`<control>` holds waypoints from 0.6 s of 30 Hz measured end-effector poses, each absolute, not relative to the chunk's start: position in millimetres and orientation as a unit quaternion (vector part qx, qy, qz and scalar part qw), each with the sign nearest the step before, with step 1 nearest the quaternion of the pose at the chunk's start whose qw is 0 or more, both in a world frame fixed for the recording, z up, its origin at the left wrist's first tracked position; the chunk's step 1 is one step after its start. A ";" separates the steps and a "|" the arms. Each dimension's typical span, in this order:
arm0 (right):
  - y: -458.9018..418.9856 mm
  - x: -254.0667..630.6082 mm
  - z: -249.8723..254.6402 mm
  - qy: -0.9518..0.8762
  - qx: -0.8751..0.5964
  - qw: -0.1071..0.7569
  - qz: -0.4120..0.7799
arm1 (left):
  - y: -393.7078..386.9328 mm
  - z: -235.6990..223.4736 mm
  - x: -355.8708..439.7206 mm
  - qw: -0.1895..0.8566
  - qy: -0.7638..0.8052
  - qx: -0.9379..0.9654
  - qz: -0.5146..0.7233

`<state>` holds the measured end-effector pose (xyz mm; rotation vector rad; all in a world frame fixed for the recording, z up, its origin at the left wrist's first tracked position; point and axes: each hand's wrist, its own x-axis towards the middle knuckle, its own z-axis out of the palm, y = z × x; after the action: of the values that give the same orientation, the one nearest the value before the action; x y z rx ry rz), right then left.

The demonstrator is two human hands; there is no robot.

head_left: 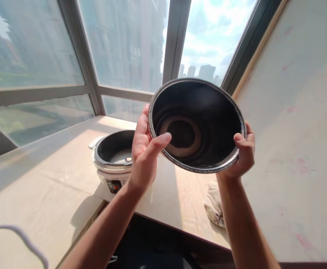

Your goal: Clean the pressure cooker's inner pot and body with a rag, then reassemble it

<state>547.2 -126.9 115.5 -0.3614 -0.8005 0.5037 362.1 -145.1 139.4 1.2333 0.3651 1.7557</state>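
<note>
A dark, round inner pot (208,123) of a cooker is held up in the air, tilted so that its inside faces me. My left hand (146,149) grips its left rim, with the thumb over the edge and the fingers behind. On the right side of the rim, my right hand (240,155) is closed the same way, its fingers mostly hidden behind the pot. Beyond my left forearm stands the white rice cooker body (114,170), lidless, with a small round part at the bottom of its dark cavity. My left hand covers its right side.
The cooker stands on a pale countertop (40,175) below angled windows (124,45). A crumpled cloth (215,205) lies by my right forearm. At the lower left runs a white cord (26,239). A patterned wall (298,149) rises on the right.
</note>
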 end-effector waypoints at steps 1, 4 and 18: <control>-135.4 556.8 106.7 -0.369 -0.201 0.877 0.233 | -146.3 129.5 369.9 0.484 0.153 0.498 0.703; -158.4 577.9 73.4 -0.323 -0.290 0.875 0.216 | -150.0 96.8 387.0 0.557 0.170 0.469 0.665; -201.0 573.9 -57.2 -0.219 -0.441 0.795 0.354 | -164.0 -21.6 387.3 0.645 0.355 0.325 0.594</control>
<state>573.9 -201.0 -57.2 -0.9472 -0.4712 0.7599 387.3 -164.0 -21.6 0.7392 0.8091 1.3517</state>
